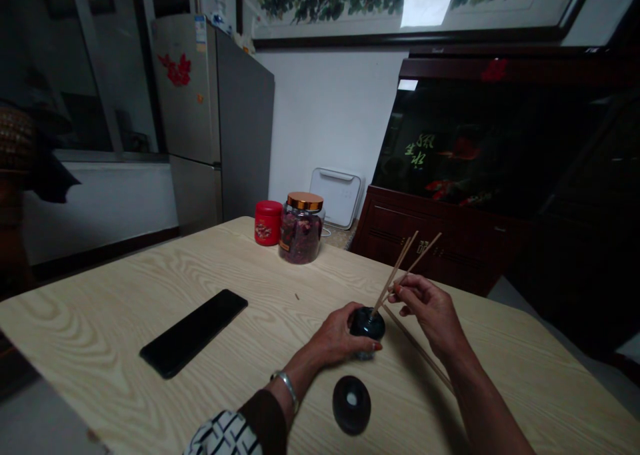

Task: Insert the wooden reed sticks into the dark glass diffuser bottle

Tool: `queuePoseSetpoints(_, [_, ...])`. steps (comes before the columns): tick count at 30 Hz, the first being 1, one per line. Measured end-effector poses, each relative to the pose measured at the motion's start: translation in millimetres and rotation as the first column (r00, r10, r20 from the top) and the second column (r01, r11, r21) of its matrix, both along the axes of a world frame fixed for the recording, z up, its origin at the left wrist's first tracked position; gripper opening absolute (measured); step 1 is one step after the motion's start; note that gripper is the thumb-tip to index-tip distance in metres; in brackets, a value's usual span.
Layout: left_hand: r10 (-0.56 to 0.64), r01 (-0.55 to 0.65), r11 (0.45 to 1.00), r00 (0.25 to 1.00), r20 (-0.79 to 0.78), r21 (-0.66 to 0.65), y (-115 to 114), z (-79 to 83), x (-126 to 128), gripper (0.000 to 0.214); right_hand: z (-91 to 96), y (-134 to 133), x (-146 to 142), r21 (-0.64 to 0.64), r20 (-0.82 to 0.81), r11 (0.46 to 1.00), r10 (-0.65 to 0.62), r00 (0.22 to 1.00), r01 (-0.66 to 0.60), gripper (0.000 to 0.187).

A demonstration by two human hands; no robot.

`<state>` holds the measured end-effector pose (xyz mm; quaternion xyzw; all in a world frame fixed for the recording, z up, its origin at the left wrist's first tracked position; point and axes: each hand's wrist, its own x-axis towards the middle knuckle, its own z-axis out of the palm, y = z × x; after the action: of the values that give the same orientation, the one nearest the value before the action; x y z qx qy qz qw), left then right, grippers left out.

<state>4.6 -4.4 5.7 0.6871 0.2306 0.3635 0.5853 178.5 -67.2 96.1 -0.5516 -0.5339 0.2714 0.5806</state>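
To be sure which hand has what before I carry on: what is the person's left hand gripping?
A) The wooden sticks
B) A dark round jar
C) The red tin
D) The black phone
B: the left hand wraps around the dark round jar, while the right hand holds the wooden sticks with their tips at its top.

Left hand (340,336): grips the dark jar (367,323)
Right hand (430,308): pinches wooden chopsticks (400,273), tips at the dark jar's mouth
Dark round lid (351,405): just before the dark jar
Smartphone (193,331): well left of it
Glass jar (301,233): beyond it
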Motion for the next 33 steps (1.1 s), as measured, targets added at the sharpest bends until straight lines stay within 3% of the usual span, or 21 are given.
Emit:
queuePoseSetpoints(7, [-0.021,0.022,0.999,1.000,0.010,-0.026,-0.2,-0.7,0.6,0.065,-7.8,5.0,1.8,-0.064,0.026,0.997,0.047,0.999,-0.045,0.032])
queuePoseSetpoints(14, [-0.017,0.017,1.000,1.000,0.024,-0.014,1.5,-3.3,1.3,0.065,-0.9,-0.8,5.7,-0.153,0.073,0.984,0.107,0.992,-0.095,0.037])
queuePoseSetpoints(17, [-0.016,0.016,1.000,1.000,0.007,-0.008,2.0,-4.4,1.6,0.066,2.7,-3.7,19.7,-0.212,0.108,0.971,0.137,0.985,-0.112,0.041])
queuePoseSetpoints(20, [0.004,-0.004,1.000,1.000,-0.008,0.000,3.0,-6.6,2.5,0.065,-1.6,-3.1,44.2,-0.285,0.195,0.957,0.110,0.975,-0.051,0.049])
queuePoseSetpoints(22, [0.011,-0.011,1.000,1.000,-0.012,0.007,3.7,-8.2,3.0,0.065,-11.2,-1.5,62.4,-0.330,0.377,0.943,0.083,0.923,0.050,0.044])
queuePoseSetpoints(25, [-0.003,0.003,1.000,1.000,-0.009,-0.004,4.1,-8.8,3.2,0.066,-32.4,0.4,83.0,-0.381,0.742,0.880,0.107,0.661,0.285,0.023])
queuePoseSetpoints(27, [0.000,-0.001,1.000,1.000,-0.012,-0.011,3.7,-7.8,2.8,0.067,-46.6,1.0,89.5,-0.402,0.838,0.830,0.163,0.521,0.387,0.011])
queuePoseSetpoints(33, [-0.024,0.025,0.999,1.000,0.011,-0.032,1.7,-3.5,1.5,0.066,-69.0,4.1,90.8,-0.448,0.846,0.792,0.226,0.483,0.414,0.010])
